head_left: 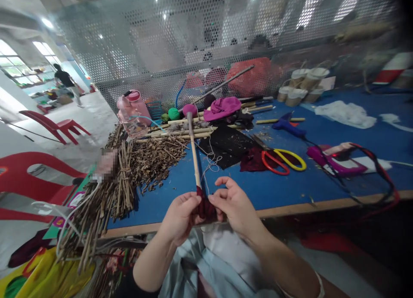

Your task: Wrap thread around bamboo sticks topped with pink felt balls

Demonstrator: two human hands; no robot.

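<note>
My left hand (179, 217) and my right hand (232, 204) meet just over the near edge of the blue table (284, 190). Both hold the near end of a thin wooden stick (193, 153), which is wrapped there in dark red fabric (205, 208). The stick points away from me and carries a pink ball (189, 110) at its far tip. A thin white thread (208, 166) hangs loosely beside the stick, above my fingers.
A heap of dry twigs (129, 177) covers the table's left end. Red and yellow scissors (284, 160) lie to the right, past them a blue glue gun (285, 125) and a purple tool (332, 160) with cables. More sticks, pink fabric (222, 106) and paper cups (303, 89) lie farther back. Red chairs (35, 177) stand left.
</note>
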